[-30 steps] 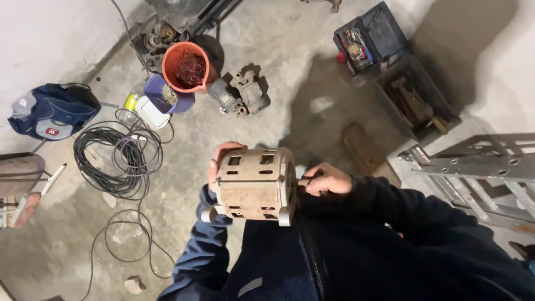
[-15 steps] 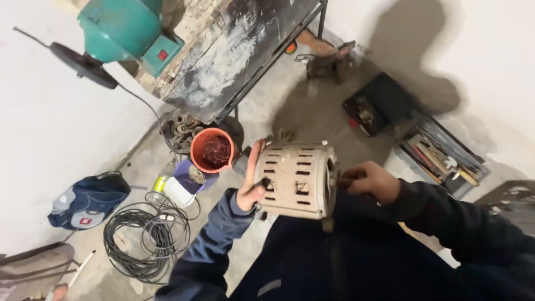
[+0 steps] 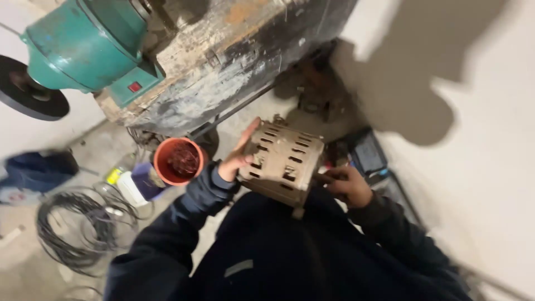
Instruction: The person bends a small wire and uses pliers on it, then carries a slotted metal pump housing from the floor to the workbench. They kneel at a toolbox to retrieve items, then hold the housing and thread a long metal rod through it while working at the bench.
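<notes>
1. The person holds a tan, slotted metal motor housing (image 3: 283, 161) up at chest height, clear of the floor, in front of the worn, paint-stained bench (image 3: 223, 72).
2. The left hand (image 3: 237, 153) lies flat and open-fingered against the housing's side; the right hand (image 3: 348, 187) is curled closed around its far end.
3. This looks like the carrying or inspecting step; any next move calls for a steady two-handed grip, since the piece looks heavy.
4. The housing is dusty and boxy, with rows of vent slots.
5. An orange bucket (image 3: 178, 161) and a coiled black cable (image 3: 78, 228) lie on the floor.
</notes>
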